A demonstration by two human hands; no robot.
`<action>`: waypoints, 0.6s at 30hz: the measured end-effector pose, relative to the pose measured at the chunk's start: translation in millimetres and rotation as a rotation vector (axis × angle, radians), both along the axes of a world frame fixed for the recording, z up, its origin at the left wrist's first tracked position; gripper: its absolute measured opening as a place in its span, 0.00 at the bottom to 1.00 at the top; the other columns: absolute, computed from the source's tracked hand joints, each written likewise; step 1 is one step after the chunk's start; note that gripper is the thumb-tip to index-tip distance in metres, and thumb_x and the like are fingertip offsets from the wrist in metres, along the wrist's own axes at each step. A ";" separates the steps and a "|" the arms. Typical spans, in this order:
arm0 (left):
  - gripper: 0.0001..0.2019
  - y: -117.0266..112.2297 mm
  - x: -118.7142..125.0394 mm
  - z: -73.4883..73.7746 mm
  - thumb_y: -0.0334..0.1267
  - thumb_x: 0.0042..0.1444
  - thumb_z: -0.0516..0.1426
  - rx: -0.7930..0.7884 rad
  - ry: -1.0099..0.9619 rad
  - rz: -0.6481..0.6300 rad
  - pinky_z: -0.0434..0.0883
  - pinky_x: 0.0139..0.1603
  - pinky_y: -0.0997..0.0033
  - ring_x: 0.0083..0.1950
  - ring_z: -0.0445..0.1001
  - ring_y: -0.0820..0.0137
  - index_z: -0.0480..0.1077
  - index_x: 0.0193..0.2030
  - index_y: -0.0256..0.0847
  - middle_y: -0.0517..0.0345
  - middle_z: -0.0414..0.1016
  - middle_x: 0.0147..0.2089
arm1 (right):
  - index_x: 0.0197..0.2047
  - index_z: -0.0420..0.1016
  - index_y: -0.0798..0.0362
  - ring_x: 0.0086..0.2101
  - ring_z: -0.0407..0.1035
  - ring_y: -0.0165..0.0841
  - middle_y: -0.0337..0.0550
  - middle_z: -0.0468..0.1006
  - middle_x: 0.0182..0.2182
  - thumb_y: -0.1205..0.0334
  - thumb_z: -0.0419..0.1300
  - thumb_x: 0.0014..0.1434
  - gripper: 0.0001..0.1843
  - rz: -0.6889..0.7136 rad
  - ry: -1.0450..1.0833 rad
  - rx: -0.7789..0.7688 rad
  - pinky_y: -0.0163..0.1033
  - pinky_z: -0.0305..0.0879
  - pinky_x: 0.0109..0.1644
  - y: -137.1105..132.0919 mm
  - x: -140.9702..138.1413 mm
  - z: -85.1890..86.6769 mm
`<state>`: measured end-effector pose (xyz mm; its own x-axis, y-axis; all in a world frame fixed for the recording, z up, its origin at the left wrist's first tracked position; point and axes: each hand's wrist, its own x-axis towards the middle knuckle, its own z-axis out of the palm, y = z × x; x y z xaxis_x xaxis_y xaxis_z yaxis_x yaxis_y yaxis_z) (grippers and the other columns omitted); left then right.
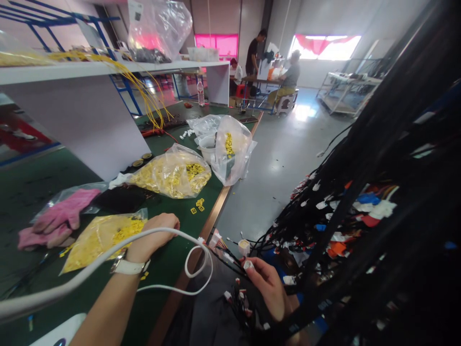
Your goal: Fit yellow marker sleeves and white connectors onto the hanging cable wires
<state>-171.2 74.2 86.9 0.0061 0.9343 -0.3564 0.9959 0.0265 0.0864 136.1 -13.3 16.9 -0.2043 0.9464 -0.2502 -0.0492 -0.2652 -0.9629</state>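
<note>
My right hand [268,288] pinches a white connector [248,265] between thumb and fingertips, beside a bundle of dark wires. A round white-and-cream connector [244,246] hangs just above it. Over the green table [183,259], my left hand [163,222] has its fingers curled in; what they hold, if anything, is hidden. A white cable [144,234] passes in front of that hand. Beyond it lie a few loose yellow clips [199,206], and beside it an open bag of yellow clips [104,235].
Thick black wire harnesses [334,202] with many connectors hang at my right. A larger bag of yellow parts [169,170], pink gloves [63,216] and an upright clear bag [234,149] are on the table. A white shelf [108,72] stands above. Several people work at the back.
</note>
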 end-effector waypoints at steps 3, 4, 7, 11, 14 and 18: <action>0.08 -0.6 1.3 -1.8 0.32 0.48 0.52 0.006 0.001 -0.023 0.62 0.31 0.69 0.34 0.75 0.62 0.73 0.28 0.39 0.49 0.77 0.32 | 0.40 0.77 0.56 0.32 0.68 0.36 0.43 0.76 0.31 0.46 0.62 0.55 0.21 0.000 0.004 0.000 0.38 0.64 0.35 -1.5 -1.3 -7.4; 0.08 -0.2 1.9 -2.7 0.31 0.48 0.51 0.007 0.005 -0.023 0.62 0.31 0.69 0.33 0.75 0.62 0.72 0.27 0.39 0.49 0.77 0.32 | 0.41 0.77 0.56 0.32 0.68 0.35 0.42 0.76 0.31 0.47 0.62 0.55 0.20 -0.003 0.019 0.002 0.38 0.64 0.35 -2.0 -1.8 -10.8; 0.08 2.3 4.1 -1.7 0.31 0.47 0.50 0.034 -0.017 -0.012 0.61 0.30 0.69 0.31 0.73 0.64 0.70 0.25 0.39 0.50 0.76 0.29 | 0.41 0.76 0.55 0.30 0.66 0.33 0.40 0.74 0.29 0.49 0.64 0.54 0.18 -0.017 0.085 0.002 0.36 0.61 0.33 -3.0 -3.1 -20.3; 0.04 -1.9 5.8 21.5 0.36 0.48 0.53 0.145 -0.321 0.009 0.63 0.29 0.73 0.28 0.70 0.70 0.66 0.26 0.39 0.57 0.73 0.26 | 0.40 0.76 0.55 0.29 0.65 0.32 0.40 0.73 0.28 0.52 0.66 0.52 0.17 0.011 0.107 0.020 0.36 0.60 0.32 -1.7 -3.5 -21.9; 0.11 -20.1 3.7 48.6 0.45 0.49 0.57 0.094 -0.743 -0.054 0.67 0.30 0.74 0.29 0.69 0.72 0.65 0.25 0.40 0.58 0.73 0.28 | 0.38 0.76 0.55 0.29 0.65 0.32 0.39 0.74 0.28 0.53 0.68 0.49 0.16 0.016 0.072 0.040 0.36 0.61 0.33 0.7 -3.4 -15.3; 0.29 -58.9 5.6 70.8 0.67 0.45 0.54 0.034 -1.105 -0.214 0.70 0.25 0.69 0.19 0.67 0.71 0.55 0.13 0.43 0.55 0.68 0.15 | 0.36 0.76 0.54 0.29 0.66 0.31 0.38 0.74 0.29 0.55 0.70 0.47 0.15 0.005 0.078 0.019 0.36 0.62 0.33 2.4 -4.1 -8.9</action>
